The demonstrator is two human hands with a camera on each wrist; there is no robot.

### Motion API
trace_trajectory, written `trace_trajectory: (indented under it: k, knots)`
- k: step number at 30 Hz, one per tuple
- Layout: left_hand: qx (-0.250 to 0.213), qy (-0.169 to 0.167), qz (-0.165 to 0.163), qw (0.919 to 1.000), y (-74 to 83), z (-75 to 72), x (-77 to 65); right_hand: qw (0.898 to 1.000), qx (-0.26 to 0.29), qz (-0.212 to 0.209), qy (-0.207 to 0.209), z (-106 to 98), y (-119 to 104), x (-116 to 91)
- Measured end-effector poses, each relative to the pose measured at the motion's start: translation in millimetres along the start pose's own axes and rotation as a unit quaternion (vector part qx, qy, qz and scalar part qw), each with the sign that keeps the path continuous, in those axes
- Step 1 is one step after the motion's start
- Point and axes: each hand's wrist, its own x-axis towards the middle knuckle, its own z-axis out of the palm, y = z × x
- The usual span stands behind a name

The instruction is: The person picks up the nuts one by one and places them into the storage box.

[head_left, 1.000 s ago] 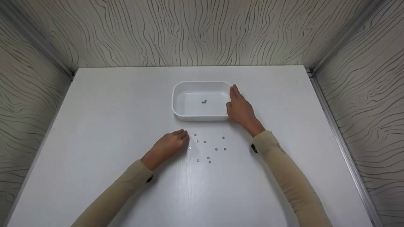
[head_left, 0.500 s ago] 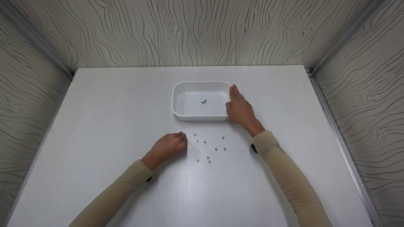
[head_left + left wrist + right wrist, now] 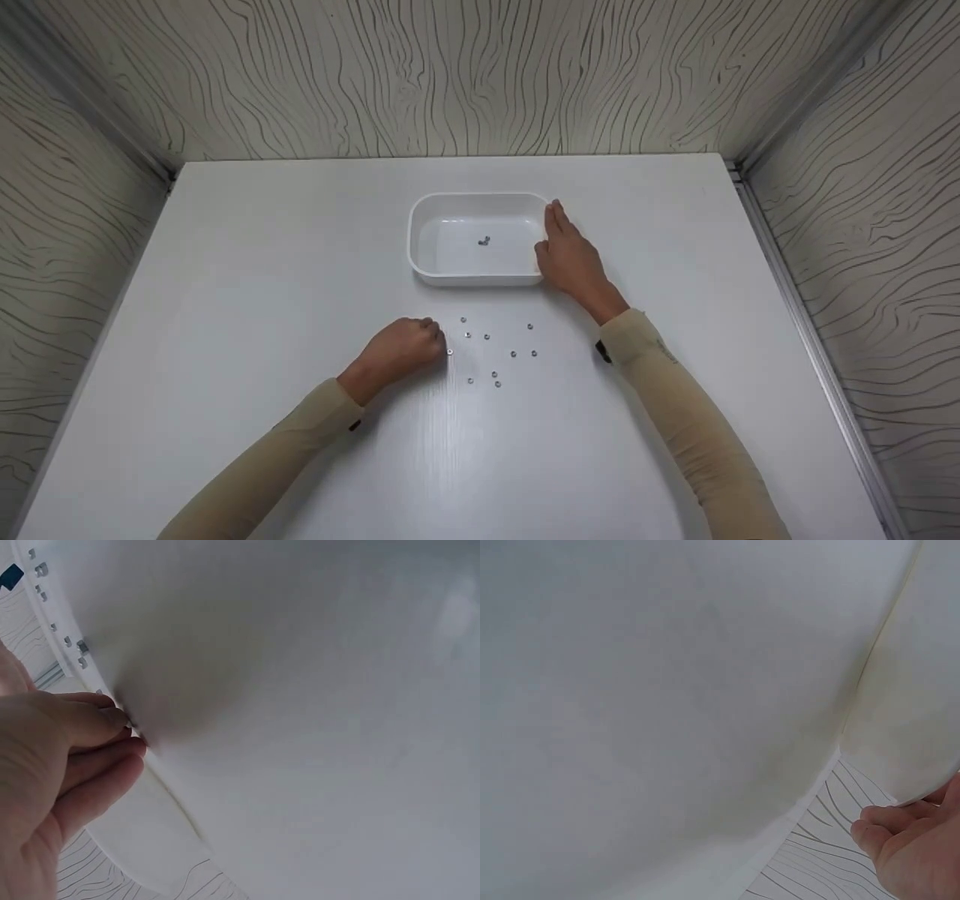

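Squeeze softly: the left hand (image 3: 399, 350) pinches what looks like a tiny nut (image 3: 132, 724); the right hand (image 3: 573, 262), farther ahead, holds the tray (image 3: 480, 281).

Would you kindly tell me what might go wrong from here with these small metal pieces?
The left hand is very close to one metal piece, which might slip away or be flicked aside. Other loose pieces lie scattered nearby, so the hand may knock them. The right hand holds only one end of the tray; a sudden pull could shift it and the pieces inside.
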Motion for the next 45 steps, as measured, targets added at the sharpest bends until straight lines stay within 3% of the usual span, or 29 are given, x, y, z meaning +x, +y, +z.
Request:
trace_trajectory:
  k: [15,32,45]
  knots:
    - [0.000,-0.025,0.006,0.9997,-0.2,-4.1,1.5,1.000,0.010,-0.004,0.007,-0.1,1.0,1.4]
    - [0.020,0.028,0.009,0.9994,-4.9,-3.0,-3.5,1.000,0.013,-0.012,0.007,-0.2,-0.1,-0.4]
    - [0.027,0.047,0.000,0.9985,-14.6,-18.5,0.1,1.000,0.001,-0.011,0.004,-0.3,0.6,-0.1]
